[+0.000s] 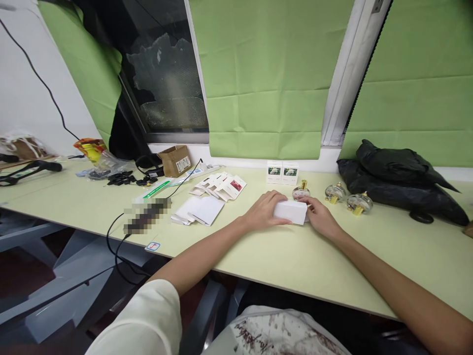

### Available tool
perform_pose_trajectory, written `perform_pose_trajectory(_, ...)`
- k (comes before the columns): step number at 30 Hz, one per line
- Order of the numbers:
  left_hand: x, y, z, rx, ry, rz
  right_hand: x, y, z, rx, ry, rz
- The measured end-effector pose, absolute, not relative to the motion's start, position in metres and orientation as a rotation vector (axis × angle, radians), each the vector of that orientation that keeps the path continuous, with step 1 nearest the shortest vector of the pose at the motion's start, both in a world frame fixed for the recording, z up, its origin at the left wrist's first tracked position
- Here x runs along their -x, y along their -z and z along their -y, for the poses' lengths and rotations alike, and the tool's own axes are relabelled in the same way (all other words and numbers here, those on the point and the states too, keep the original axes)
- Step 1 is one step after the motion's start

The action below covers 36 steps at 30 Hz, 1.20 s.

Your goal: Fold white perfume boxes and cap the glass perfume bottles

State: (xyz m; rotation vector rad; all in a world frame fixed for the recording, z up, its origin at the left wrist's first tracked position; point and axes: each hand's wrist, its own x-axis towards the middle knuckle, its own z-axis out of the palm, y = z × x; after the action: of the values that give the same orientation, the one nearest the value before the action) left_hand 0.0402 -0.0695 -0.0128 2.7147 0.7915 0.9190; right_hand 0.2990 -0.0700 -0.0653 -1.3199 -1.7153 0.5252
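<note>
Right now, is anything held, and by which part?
Yes, the white box: the left hand grips its left end. The right hand is at its right end; whether it grips is unclear.

The left hand [265,209] partly hides the white box [290,212] (left end).

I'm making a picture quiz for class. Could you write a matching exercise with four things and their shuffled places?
Things
1. plain white box
2. brown carton
3. black bags
4. two standing boxes

Places
A. right of the glass bottles
B. side by side, below the middle curtain
C. between left hand and right hand
D. below the dark window

Pairs: 1-C; 2-D; 3-A; 4-B
</note>
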Motion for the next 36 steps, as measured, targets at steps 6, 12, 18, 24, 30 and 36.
perform_pose_trajectory(6,-0.042,0.013,0.085,-2.627,-1.032,-0.690,-0.302,0.069,0.066,1.397,-0.505,1.822)
perform_pose_trajectory(12,-0.046,0.012,0.093,-2.193,-0.771,-0.753,-0.302,0.065,0.070,1.393,-0.364,2.005)
perform_pose_trajectory(18,-0.046,0.011,0.087,-2.083,-0.686,-0.791,-0.302,0.064,0.070,1.400,-0.332,2.037)
perform_pose_trajectory(24,-0.039,0.012,0.077,-2.399,-0.784,-0.874,-0.300,0.062,0.070,1.351,-0.393,1.997)
perform_pose_trajectory(30,-0.035,0.019,0.068,-2.532,-0.892,-0.916,-0.296,0.060,0.073,1.285,-0.563,1.853)
perform_pose_trajectory(36,-0.032,0.032,0.063,-2.452,-0.660,-0.976,-0.294,0.061,0.068,1.119,-0.705,1.598)
